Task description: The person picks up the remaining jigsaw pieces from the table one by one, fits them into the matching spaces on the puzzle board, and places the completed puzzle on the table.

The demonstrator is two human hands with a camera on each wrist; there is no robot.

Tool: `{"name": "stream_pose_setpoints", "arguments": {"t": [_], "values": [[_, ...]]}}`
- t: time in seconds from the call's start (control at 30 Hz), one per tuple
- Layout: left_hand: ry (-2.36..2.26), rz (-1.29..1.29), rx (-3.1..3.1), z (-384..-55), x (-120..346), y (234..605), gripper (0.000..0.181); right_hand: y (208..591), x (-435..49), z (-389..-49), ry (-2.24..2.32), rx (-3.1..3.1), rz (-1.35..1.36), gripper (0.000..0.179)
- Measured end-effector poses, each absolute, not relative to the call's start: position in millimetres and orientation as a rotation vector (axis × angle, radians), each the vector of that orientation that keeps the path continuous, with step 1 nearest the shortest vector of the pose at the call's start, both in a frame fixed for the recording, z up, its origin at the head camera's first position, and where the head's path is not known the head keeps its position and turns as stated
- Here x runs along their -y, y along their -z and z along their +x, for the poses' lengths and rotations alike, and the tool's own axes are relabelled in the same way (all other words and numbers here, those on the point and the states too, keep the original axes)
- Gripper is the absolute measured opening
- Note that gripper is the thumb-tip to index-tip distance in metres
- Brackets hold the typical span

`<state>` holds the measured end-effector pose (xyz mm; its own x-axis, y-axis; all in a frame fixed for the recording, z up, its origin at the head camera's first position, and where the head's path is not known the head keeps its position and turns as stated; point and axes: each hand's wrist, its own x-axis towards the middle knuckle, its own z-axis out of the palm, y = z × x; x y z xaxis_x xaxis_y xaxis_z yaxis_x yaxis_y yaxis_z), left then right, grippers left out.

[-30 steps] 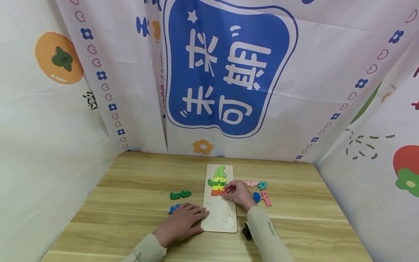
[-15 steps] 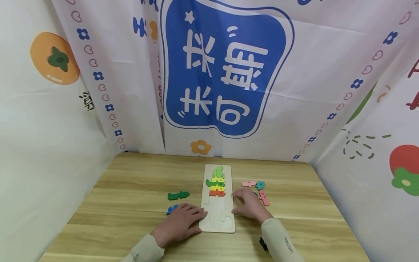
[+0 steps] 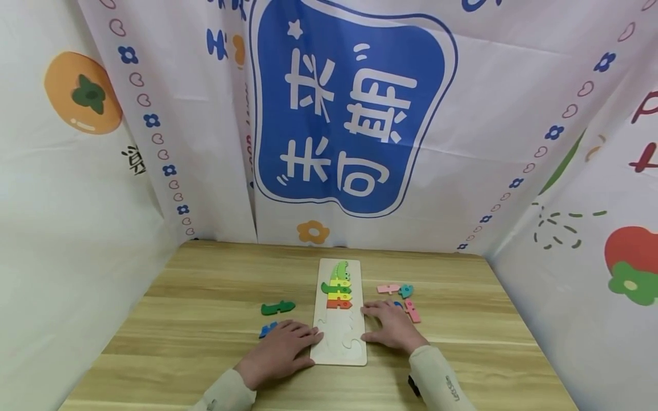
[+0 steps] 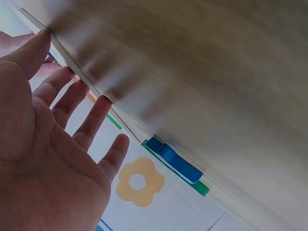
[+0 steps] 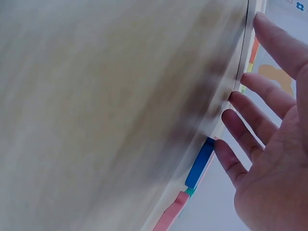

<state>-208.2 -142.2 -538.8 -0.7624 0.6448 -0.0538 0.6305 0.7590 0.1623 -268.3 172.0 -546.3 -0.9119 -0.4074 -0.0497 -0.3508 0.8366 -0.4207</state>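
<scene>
Compared with a second ago, my right hand (image 3: 393,325) is off the red-orange strip-shaped piece (image 3: 338,305) and down along the right edge of the pale wooden puzzle board (image 3: 334,345). Fingers are loosely spread, thumb and fingertips against that edge. My left hand (image 3: 283,349) is the same as before, fingers stretched out and apart, tips on the left edge, thumb by the near corner.

The board lies flat between my hands on the wood-grain table (image 3: 169,319), long side pointing away from me. That red-orange piece is the nearest in the stack; past it go a yellow strip (image 3: 338,297), a green piece with a curled end (image 3: 336,289), another yellow strip (image 3: 339,282) and a light green crocodile head (image 3: 341,270). The near half is just bare wood with curvy outlines.

Off to the left there's a dark green piece (image 3: 278,308) and a blue one (image 3: 267,330) my left hand partly covers. On the right: a light pink piece (image 3: 388,289) by a teal one (image 3: 406,291), a darker pink one (image 3: 413,311), and another blue piece (image 3: 398,305) mostly blocked by my right hand.
</scene>
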Motion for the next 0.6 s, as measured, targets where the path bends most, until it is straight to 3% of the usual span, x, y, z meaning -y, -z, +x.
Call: {"name": "stream_pose_setpoints", "arguments": {"t": [0.33,0.6], "values": [[-0.197,1.018,-2.832,-209,143,536,0.059,548,-172,-274,0.755,-2.891,-0.489,0.064],[-0.205,1.015,-2.821,-208,144,535,0.058,547,-183,-304,0.800,-3.158,-0.263,0.050]]}}
